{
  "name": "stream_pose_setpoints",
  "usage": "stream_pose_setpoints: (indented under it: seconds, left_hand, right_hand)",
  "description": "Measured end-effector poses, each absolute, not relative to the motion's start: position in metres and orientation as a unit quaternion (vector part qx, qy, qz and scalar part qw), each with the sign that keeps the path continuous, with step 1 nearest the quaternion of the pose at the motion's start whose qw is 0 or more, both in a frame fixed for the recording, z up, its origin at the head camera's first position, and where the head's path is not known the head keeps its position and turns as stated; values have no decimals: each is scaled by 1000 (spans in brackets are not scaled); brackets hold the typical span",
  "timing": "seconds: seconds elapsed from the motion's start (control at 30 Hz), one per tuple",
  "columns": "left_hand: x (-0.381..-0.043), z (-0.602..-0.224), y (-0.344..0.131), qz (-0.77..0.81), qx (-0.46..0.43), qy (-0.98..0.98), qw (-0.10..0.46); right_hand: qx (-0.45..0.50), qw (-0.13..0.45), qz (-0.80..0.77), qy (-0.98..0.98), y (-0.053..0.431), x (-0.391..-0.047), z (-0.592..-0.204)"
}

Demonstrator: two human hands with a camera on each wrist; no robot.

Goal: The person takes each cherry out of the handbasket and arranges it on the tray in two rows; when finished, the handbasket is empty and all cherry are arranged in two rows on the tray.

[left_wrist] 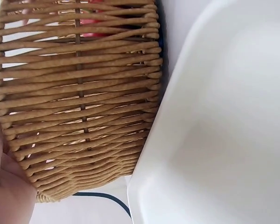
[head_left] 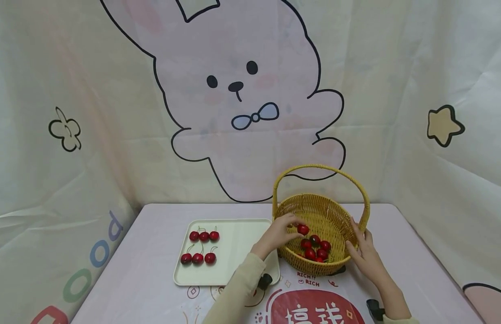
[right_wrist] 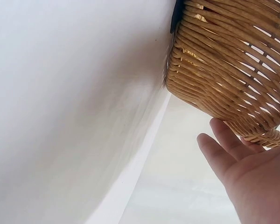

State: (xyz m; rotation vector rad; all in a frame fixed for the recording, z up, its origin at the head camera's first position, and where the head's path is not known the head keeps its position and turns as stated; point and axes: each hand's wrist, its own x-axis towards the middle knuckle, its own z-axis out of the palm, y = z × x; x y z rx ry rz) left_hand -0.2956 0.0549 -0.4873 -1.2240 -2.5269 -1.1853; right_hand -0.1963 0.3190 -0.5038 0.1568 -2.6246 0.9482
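Pinching one red cherry (head_left: 302, 229) between thumb and fingertips, left hand (head_left: 279, 234) reaching over the near-left rim into the wicker basket (head_left: 315, 211), fingers curled round the fruit, wrist and cream sleeve (head_left: 238, 288) trailing away toward 7 o'clock. Lying just below that held cherry, toward 5 o'clock on the basket floor, a small cluster of more cherries (head_left: 316, 249), red and one darker. Resting against the outer wall of the basket at its 3 o'clock side, right hand (head_left: 365, 254), fingers straight and relaxed, flat to the weave, holding nothing; in the right wrist view the same hand (right_wrist: 245, 170) seen with fingertips touching the lower woven edge (right_wrist: 233, 70). In the left wrist view only the basket side (left_wrist: 79, 102) and a bit of palm (left_wrist: 7, 186) at 8 o'clock, fingertips out of sight there. Standing just beside the basket at 9 o'clock, nearly touching it, a pale rectangular tray (head_left: 234, 270) bearing six cherries (head_left: 201, 247) in two rows of three toward its left half. Beneath all, a pale tablecloth (head_left: 153, 288) with a red printed panel at 6 o'clock; behind, at 12 o'clock, a curtain with a cartoon rabbit (head_left: 242, 90)
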Motion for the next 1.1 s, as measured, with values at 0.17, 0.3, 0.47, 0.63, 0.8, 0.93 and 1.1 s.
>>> stream_pose_setpoints:
  seconds: [0.17, 0.3, 0.47, 0.63, 0.8, 0.93, 1.1]
  left_hand:
    - [-288, -488, 47, -397, -397, -826, 51]
    - [-282, -486, 38, -391, -396, -828, 68]
    - [-274, -483, 26, -378, -397, -831, 94]
    - [-269, -481, 12, -374, -394, -833, 107]
    - [-267, -478, -2, -371, -388, -836, 112]
    - [-268, -477, -15, -363, -373, -846, 119]
    - [-271, -476, -32, -359, -366, -849, 129]
  right_hand:
    - [61, 178, 339, -922, 319, -196, -504]
    - [63, 180, 339, -921, 319, -196, -504]
    - [63, 179, 337, -922, 320, -197, -505]
    - [61, 177, 337, -923, 320, -197, -505]
    - [60, 176, 338, -923, 320, -196, -506]
    - [57, 175, 337, -923, 319, -196, -507]
    - [57, 174, 337, -924, 320, -197, -507]
